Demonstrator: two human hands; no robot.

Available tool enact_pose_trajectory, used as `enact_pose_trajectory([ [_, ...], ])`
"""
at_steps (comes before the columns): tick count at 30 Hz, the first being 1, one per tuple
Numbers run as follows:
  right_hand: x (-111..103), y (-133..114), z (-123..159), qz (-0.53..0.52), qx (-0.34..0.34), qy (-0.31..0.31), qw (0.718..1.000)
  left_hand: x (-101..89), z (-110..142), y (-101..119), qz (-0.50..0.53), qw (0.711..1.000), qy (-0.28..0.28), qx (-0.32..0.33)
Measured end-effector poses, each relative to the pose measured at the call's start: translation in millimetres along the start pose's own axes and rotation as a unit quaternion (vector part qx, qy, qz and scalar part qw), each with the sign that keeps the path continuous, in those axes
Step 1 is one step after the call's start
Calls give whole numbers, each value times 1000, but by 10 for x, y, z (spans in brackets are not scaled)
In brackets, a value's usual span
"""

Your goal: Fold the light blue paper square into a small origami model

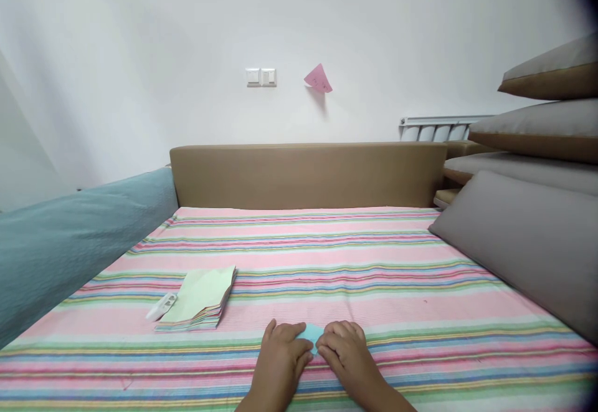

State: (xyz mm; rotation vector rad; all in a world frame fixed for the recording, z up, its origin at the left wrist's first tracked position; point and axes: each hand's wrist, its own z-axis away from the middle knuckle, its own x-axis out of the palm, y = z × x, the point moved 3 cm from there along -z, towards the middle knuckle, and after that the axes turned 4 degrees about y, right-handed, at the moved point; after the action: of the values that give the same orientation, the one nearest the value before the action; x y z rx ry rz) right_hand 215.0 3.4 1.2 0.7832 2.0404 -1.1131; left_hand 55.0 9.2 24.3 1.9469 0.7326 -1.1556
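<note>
A small piece of light blue paper (312, 333) lies on the striped cloth, between my two hands and partly covered by them. My left hand (282, 353) has its fingers and thumb on the paper's left side. On the other side, my right hand (344, 351) grips the right edge, fingers bent and thumb pointing inward. Much of the paper's outline is hidden under the fingers, so its full shape is unclear.
Left of my hands lies a stack of coloured paper (199, 297), pale green on top, with a small white plastic object (162, 306) against it. Grey cushions (527, 244) pile up at right. A brown backrest (308, 175) stands behind; a teal-covered armrest (93, 231) runs along the left.
</note>
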Motion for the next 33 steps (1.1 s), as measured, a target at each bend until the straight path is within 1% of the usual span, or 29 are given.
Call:
enact_pose_trajectory([
  [8,12,7,-15,-6,11,5,1000,-36,-16,18,36,998,21,-41],
  [15,-6,-36,-27,-4,43,19,999,-5,-8,-47,56,995,50,-61],
  [20,31,-42,-32,8,61,36,997,8,-3,-57,39,996,67,-53],
  [25,47,-60,-39,23,64,62,996,17,-4,-57,35,995,84,-46],
  [33,31,-59,-34,10,68,77,995,21,-22,-85,42,994,89,-56],
])
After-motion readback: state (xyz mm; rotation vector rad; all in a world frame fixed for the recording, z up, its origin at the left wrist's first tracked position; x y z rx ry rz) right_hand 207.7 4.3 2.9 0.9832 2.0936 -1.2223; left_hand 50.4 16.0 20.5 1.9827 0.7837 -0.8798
